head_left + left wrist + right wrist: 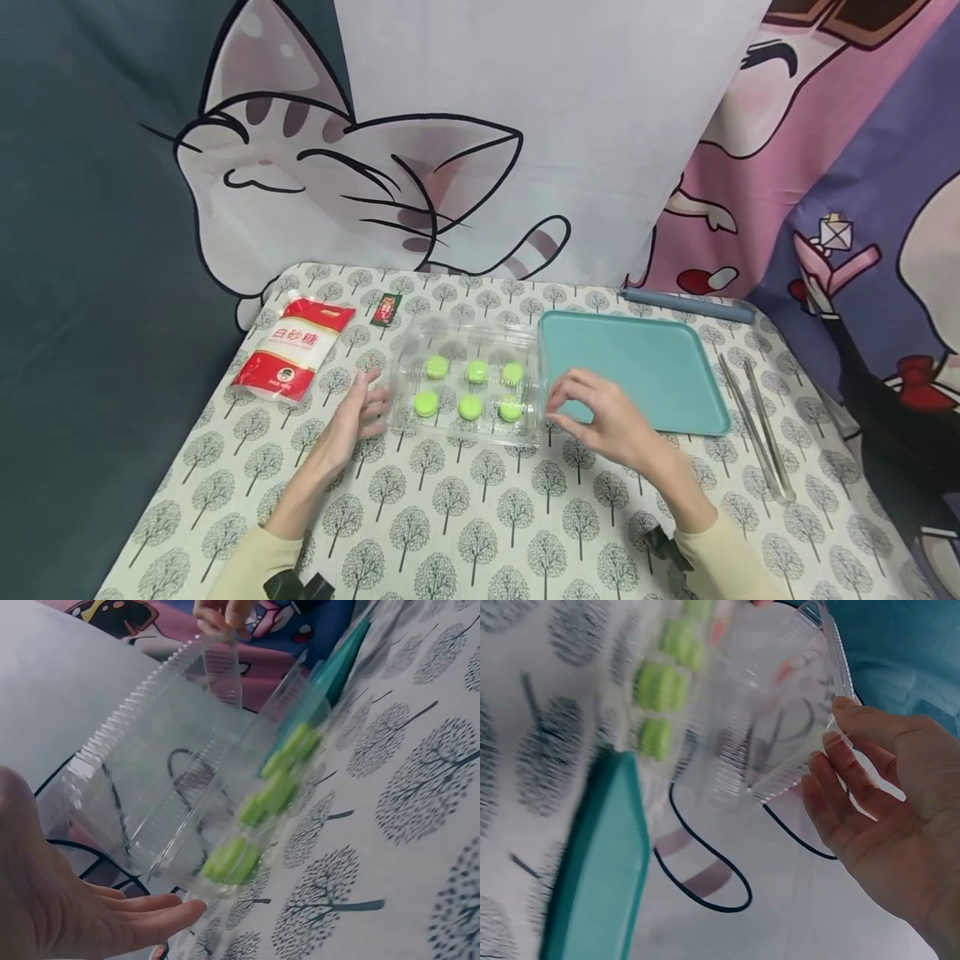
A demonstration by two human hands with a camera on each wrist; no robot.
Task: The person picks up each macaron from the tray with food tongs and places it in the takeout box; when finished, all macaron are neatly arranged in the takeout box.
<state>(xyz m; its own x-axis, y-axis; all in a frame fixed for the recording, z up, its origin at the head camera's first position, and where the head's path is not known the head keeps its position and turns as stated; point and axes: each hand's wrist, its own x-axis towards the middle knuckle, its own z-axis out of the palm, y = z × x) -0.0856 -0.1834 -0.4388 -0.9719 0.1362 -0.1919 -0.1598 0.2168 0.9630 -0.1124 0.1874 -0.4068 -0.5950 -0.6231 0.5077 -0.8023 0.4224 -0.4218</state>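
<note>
A clear plastic clamshell box (467, 429) lies on the table, holding several green macarons (470, 407) in two rows. Its transparent lid (139, 776) stands raised and tilted over the base in the left wrist view. My right hand (600, 421) is at the box's right side; in the right wrist view, its thumb and fingers pinch the edge of the lid (838, 656). On the other side, my left hand (347, 425) has its fingers extended beside the box, palm facing it. Whether its fingertips touch the plastic, I cannot tell.
A teal tray (637, 362) lies right of the box, with metal tongs (757, 433) beyond it. Behind the tray is a blue-grey bar (690, 306). To the left lie a red-and-white sugar bag (296, 346) and a small red-green packet (386, 309). A printed curtain (585, 125) hangs behind.
</note>
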